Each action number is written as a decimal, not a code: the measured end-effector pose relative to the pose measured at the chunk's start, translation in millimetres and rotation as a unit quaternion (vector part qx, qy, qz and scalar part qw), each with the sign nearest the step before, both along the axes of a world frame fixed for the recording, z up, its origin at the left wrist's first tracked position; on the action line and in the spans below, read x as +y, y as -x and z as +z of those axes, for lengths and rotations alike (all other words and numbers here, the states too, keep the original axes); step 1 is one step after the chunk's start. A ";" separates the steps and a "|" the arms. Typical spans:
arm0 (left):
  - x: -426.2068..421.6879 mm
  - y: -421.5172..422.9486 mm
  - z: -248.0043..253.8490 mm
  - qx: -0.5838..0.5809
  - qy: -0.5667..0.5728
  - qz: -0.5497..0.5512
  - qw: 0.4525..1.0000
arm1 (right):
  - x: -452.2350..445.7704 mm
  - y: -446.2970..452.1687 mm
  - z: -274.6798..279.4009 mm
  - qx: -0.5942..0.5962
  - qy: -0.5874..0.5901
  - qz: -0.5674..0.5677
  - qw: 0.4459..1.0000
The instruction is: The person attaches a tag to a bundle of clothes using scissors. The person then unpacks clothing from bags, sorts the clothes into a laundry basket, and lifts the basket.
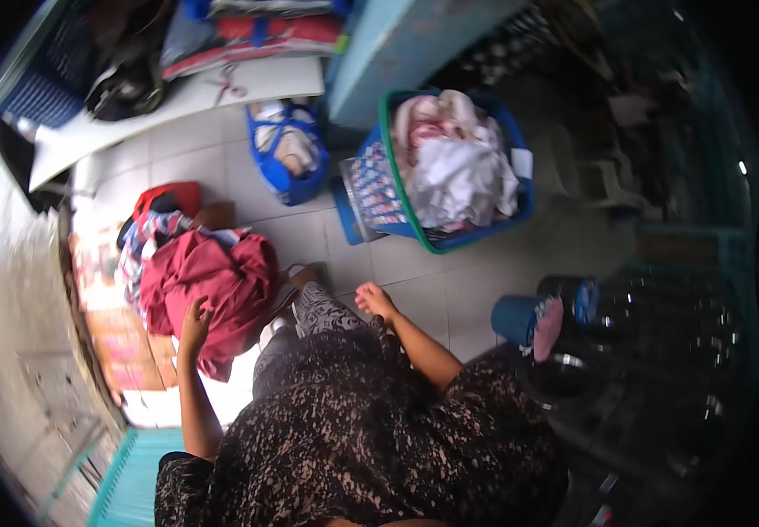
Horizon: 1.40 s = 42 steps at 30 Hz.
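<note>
My left hand [195,326] is over the edge of a heap of dark red cloth [208,277], its fingers apart and loosely bent, holding nothing visible. My right hand [374,301] hangs above the tiled floor near my leg, fingers curled in, with nothing seen in it. Patterned clothes [153,235] and a red item [175,195] lie beside the dark red cloth. Beyond my right hand stands a blue basket with a green rim [406,189], heaped with white and pink clothes [459,171]. A blue bag [293,186] holding light items is left of it.
A white shelf [283,81] with scissors [228,85] and folded fabric stacks [265,46] is at the top left. A blue pillar [397,53] stands behind the basket. To the right are a blue container [513,320] with pink cloth [548,328] and a pale chair [612,184].
</note>
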<state>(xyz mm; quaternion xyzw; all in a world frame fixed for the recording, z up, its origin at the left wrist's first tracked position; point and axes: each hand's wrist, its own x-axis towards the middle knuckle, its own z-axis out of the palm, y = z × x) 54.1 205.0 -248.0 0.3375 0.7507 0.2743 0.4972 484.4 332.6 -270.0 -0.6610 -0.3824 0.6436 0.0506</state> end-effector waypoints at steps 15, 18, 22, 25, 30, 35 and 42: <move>172.5 -191.0 74.6 -0.095 -0.109 -0.210 0.967 | -180.0 -174.4 -21.9 -0.032 0.017 -0.320 0.947; 193.8 -274.0 99.3 -0.089 -0.069 -0.118 0.987 | -152.5 -204.9 -27.3 -0.024 -0.048 -0.330 0.942; 225.4 -306.4 67.1 -0.192 -0.106 -0.049 0.974 | -149.5 -250.9 -11.9 0.032 -0.123 -0.434 0.892; 242.1 -342.6 101.9 -0.207 -0.031 0.084 0.974 | -186.6 -293.6 -23.3 0.070 -0.097 -0.531 0.839; 244.7 -334.3 97.7 -0.146 0.021 0.151 0.978 | -330.1 -324.1 -123.6 0.067 -0.026 -0.738 0.670; 208.8 -261.4 73.4 0.073 0.240 -0.258 0.933 | -390.6 -303.4 -118.7 0.046 0.073 -0.796 0.599; 192.2 -336.0 106.1 0.190 0.447 -0.352 0.800 | -359.5 -236.7 -122.0 0.128 0.076 -0.839 0.524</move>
